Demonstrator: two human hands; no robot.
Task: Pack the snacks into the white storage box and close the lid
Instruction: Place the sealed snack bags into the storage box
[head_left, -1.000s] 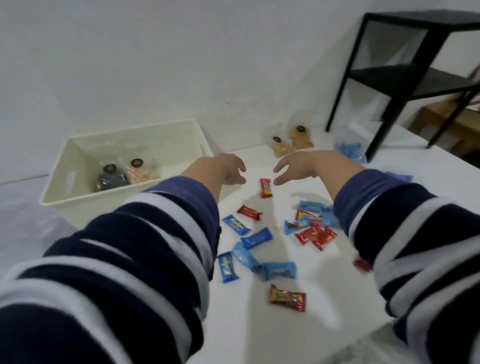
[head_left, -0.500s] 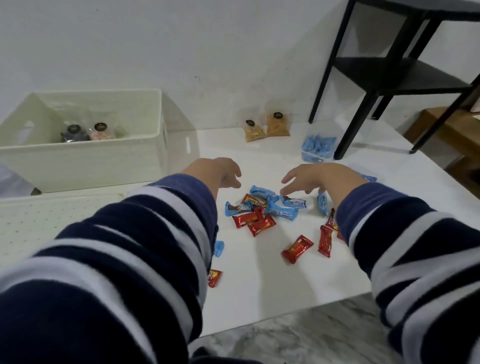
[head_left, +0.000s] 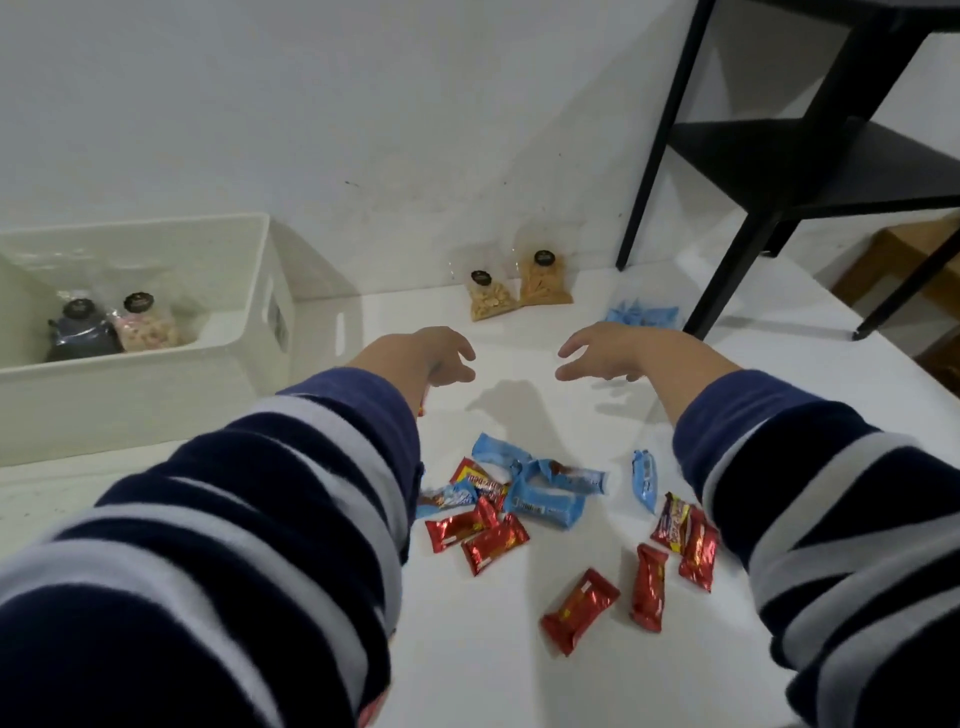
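Note:
The white storage box (head_left: 156, 364) stands open at the left, with a dark snack bag (head_left: 78, 332) and a pink snack bag (head_left: 148, 325) inside. Several red and blue candy wrappers (head_left: 540, 499) lie scattered on the white table (head_left: 467, 649) between my forearms. Two clear bags of tan snacks (head_left: 519, 293) stand by the wall, and a bag of blue candies (head_left: 641, 316) lies to their right. My left hand (head_left: 436, 358) and my right hand (head_left: 608, 353) hover beyond the wrappers, fingers curled and apart, holding nothing. No lid is in view.
A black metal shelf (head_left: 779, 156) stands on the table's far right corner, its legs near the blue candy bag. A wooden piece of furniture (head_left: 904, 270) shows behind it. The white wall runs along the table's far edge.
Both hands have moved forward, away from the wrapper pile, toward the bags by the wall. The view has shifted, so the wrappers now lie nearer me than my hands.

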